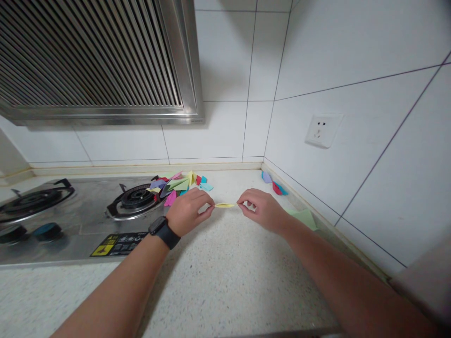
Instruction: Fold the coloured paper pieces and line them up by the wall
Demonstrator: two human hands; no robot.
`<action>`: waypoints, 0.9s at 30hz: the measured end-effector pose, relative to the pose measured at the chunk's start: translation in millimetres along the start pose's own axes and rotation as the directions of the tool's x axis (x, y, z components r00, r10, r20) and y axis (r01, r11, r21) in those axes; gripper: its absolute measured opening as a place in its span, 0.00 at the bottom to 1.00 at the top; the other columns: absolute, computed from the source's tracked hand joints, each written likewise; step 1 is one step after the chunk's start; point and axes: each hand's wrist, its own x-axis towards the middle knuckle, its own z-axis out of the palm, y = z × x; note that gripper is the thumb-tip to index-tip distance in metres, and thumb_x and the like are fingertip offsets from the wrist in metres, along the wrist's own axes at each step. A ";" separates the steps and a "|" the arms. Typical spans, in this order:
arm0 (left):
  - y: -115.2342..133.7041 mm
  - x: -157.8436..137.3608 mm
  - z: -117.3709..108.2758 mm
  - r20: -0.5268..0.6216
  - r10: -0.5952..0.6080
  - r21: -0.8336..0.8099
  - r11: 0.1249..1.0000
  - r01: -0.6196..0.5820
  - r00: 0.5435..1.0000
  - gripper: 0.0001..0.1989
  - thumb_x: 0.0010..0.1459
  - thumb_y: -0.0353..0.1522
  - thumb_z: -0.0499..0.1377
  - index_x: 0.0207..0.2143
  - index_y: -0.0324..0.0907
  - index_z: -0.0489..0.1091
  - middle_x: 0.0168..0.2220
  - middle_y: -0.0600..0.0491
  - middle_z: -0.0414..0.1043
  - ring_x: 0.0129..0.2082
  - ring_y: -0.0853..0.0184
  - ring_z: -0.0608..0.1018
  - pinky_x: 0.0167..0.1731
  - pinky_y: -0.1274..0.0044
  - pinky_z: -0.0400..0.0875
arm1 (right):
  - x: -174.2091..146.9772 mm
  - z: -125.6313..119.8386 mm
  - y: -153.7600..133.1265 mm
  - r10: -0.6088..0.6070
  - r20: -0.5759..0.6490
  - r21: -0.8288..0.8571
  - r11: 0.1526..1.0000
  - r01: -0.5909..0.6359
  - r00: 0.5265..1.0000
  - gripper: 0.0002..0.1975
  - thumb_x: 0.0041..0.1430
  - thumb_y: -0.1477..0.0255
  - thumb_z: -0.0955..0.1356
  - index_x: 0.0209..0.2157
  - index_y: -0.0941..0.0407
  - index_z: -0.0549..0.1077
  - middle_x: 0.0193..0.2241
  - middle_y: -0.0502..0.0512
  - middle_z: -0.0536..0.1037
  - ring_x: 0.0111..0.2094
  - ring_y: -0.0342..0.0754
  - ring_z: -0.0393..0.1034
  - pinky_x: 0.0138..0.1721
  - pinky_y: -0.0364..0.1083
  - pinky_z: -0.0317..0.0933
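A small piece of folded yellow paper point(224, 205) is stretched between my two hands, just above the speckled counter point(225, 272). My left hand point(188, 211), with a black watch point(164, 232) on its wrist, pinches the paper's left end between thumb and fingertips. At the opposite end, the thumb and forefinger of my right hand point(262, 209) pinch the other tip. Behind my left hand lies a heap of folded coloured papers point(178, 184), partly on the stove. A green sheet of paper point(303, 218) shows beyond my right forearm, which hides part of it.
To the left is a steel gas stove point(88, 227) with two burners. Above it hangs a range hood point(105, 56). Small folded paper pieces, one red and blue point(278, 188) and one purple point(266, 177), sit by the right wall, below a socket point(322, 130).
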 end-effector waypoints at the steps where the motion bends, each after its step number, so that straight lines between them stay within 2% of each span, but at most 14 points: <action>1: 0.1 0.1 0.0 -0.003 0.001 -0.004 1.000 -0.001 1.000 0.05 0.61 0.31 0.56 0.36 0.42 0.71 0.34 0.51 0.73 0.36 0.65 0.72 0.40 0.72 0.67 | 0.0 -0.3 -0.1 -0.002 -0.003 0.003 1.000 0.002 1.000 0.04 0.59 0.76 0.65 0.35 0.55 0.72 0.30 0.53 0.74 0.31 0.45 0.66 0.34 0.45 0.60; 6: 0.5 0.3 -0.3 -0.017 0.000 -0.028 1.000 0.000 1.000 0.04 0.61 0.30 0.56 0.37 0.42 0.71 0.34 0.51 0.74 0.37 0.65 0.73 0.40 0.71 0.68 | -0.2 -0.8 0.5 0.001 -0.013 0.007 1.000 -0.001 1.000 0.05 0.59 0.76 0.65 0.36 0.55 0.72 0.30 0.53 0.74 0.31 0.45 0.66 0.34 0.45 0.60; 10: 0.2 -0.8 0.2 -0.007 -0.029 -0.041 0.999 0.028 1.000 0.06 0.61 0.31 0.56 0.38 0.43 0.72 0.34 0.51 0.75 0.37 0.66 0.74 0.35 0.75 0.70 | -0.5 -0.3 2.2 0.000 -0.012 -0.001 1.000 0.000 1.000 0.04 0.59 0.76 0.65 0.35 0.55 0.72 0.30 0.53 0.75 0.31 0.45 0.66 0.34 0.45 0.60; 16: 1.3 -2.8 1.8 0.011 -0.097 -0.053 0.994 0.098 0.995 0.06 0.62 0.33 0.54 0.38 0.43 0.70 0.30 0.52 0.73 0.29 0.69 0.75 0.28 0.79 0.68 | -1.7 1.4 2.4 0.028 -0.027 0.005 1.000 -0.027 0.999 0.06 0.59 0.75 0.65 0.39 0.55 0.71 0.31 0.52 0.75 0.28 0.43 0.65 0.32 0.44 0.61; 19: 3.5 -3.5 5.7 0.027 -0.190 -0.133 0.972 0.192 0.981 0.07 0.62 0.33 0.54 0.43 0.43 0.66 0.30 0.55 0.74 0.24 0.72 0.73 0.25 0.80 0.66 | -1.9 0.9 0.6 0.051 -0.041 0.015 0.999 -0.050 0.998 0.09 0.59 0.75 0.65 0.42 0.55 0.70 0.32 0.52 0.75 0.26 0.42 0.64 0.31 0.43 0.61; 22: 6.4 -3.1 11.3 0.032 -0.271 -0.246 0.931 0.270 0.962 0.10 0.63 0.33 0.53 0.47 0.44 0.62 0.30 0.56 0.73 0.24 0.73 0.73 0.25 0.80 0.66 | -1.3 -0.9 -1.0 0.036 -0.029 0.019 0.999 -0.035 0.999 0.08 0.59 0.76 0.65 0.41 0.55 0.70 0.32 0.53 0.75 0.28 0.42 0.65 0.31 0.43 0.60; 27: 8.9 -1.9 18.1 0.020 -0.297 -0.341 0.896 0.285 0.955 0.09 0.62 0.36 0.55 0.43 0.43 0.66 0.31 0.54 0.71 0.26 0.72 0.73 0.24 0.80 0.67 | 0.0 -2.6 -0.6 0.004 -0.048 -0.003 1.000 -0.005 0.999 0.05 0.59 0.76 0.66 0.37 0.55 0.71 0.30 0.53 0.75 0.28 0.44 0.65 0.32 0.44 0.59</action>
